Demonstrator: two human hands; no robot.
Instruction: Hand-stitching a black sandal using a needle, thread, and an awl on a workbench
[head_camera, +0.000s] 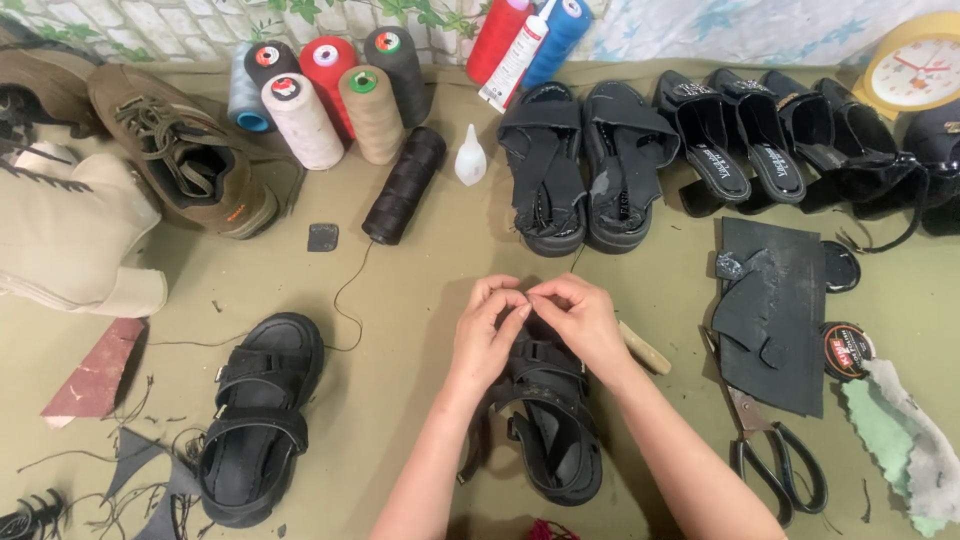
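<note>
Head view: left hand (487, 335) and right hand (578, 320), fingertips pinched closed together over the front strap of a black sandal (548, 425) lying mid-mat; anything gripped was too small to tell. Matching sandal (258, 425) lay left. Thread cones (320, 95) stood at the rear; white glue bottle (470, 157) beside them; round red-labelled tin (847, 350) at right, near the scissors (775, 460).

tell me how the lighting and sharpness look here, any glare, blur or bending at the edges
Head view: soft, even light, only faint shadows under the black sandal and the left hand and right hand; small glare on the glossy black heeled shoes; mostly sharp, the fingertips slightly soft; wide-angle bending shows toward the corners, as at the yellow clock.
</note>
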